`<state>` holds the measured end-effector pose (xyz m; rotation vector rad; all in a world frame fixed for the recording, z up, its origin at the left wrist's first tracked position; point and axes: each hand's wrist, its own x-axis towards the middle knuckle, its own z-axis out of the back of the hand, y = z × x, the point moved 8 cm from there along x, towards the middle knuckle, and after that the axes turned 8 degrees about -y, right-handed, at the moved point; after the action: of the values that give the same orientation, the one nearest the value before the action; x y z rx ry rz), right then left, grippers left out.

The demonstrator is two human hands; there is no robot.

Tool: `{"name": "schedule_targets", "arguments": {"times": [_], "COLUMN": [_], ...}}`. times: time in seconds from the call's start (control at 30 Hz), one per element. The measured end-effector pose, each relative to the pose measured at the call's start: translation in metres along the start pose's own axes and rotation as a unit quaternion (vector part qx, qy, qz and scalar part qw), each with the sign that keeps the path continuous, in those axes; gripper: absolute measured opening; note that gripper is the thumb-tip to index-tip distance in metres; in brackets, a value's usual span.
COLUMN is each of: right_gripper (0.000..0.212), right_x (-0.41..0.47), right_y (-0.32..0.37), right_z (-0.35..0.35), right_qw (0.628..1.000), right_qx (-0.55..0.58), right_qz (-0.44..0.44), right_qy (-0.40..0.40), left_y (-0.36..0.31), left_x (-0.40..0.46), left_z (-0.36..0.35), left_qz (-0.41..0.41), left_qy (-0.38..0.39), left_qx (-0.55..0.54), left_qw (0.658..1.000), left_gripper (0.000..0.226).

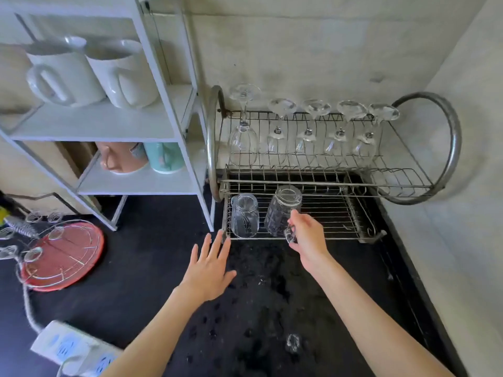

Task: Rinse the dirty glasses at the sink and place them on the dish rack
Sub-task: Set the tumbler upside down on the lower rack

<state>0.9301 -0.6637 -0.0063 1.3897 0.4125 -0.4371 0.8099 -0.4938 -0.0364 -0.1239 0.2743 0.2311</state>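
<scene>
A two-tier metal dish rack (321,236) stands on the black counter against the wall. On its lower tier a clear glass mug (244,215) sits upside down at the left. Beside it stands a second upside-down glass mug (281,210); my right hand (307,238) grips its handle at the front edge of the rack. My left hand (211,265) hovers flat with spread fingers over the counter, just left of the rack's front corner, holding nothing. Several wine glasses (307,131) hang upside down on the upper tier.
A white shelf unit (168,104) with white pitchers and cups stands left of the rack. A red round tray with a wire holder (62,257) lies at the left. A white power strip (73,346) sits at the near left. Water drops speckle the counter (272,295).
</scene>
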Motion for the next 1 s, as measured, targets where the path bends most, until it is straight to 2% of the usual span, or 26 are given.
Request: {"name": "schedule_targets", "arguments": {"times": [0.3, 0.47, 0.7, 0.87, 1.0], "right_gripper": [0.025, 0.038, 0.037, 0.051, 0.058], "right_x": [0.041, 0.041, 0.040, 0.000, -0.057], "right_y": [-0.007, -0.016, -0.011, -0.016, -0.028], "right_z": [-0.028, -0.030, -0.026, -0.018, -0.017], "right_qw": [0.997, 0.993, 0.984, 0.952, 0.894], "right_qx": [-0.062, -0.101, -0.153, -0.242, -0.317], "right_qz": [0.033, 0.048, 0.075, 0.164, 0.288], "right_qy": [0.030, 0.023, 0.058, 0.088, 0.129], "left_y": [0.004, 0.003, 0.001, -0.005, -0.015], "left_x": [0.022, 0.024, 0.023, -0.009, -0.070], "left_z": [-0.011, -0.010, -0.009, 0.010, 0.013], "left_qz": [0.053, 0.056, 0.051, 0.063, 0.086], "left_qy": [0.007, -0.012, -0.005, -0.065, -0.138], "left_qx": [-0.007, -0.048, -0.070, -0.037, -0.056], "left_qw": [0.999, 0.997, 0.996, 0.995, 0.985], "left_gripper": [0.074, 0.075, 0.074, 0.075, 0.072]}}
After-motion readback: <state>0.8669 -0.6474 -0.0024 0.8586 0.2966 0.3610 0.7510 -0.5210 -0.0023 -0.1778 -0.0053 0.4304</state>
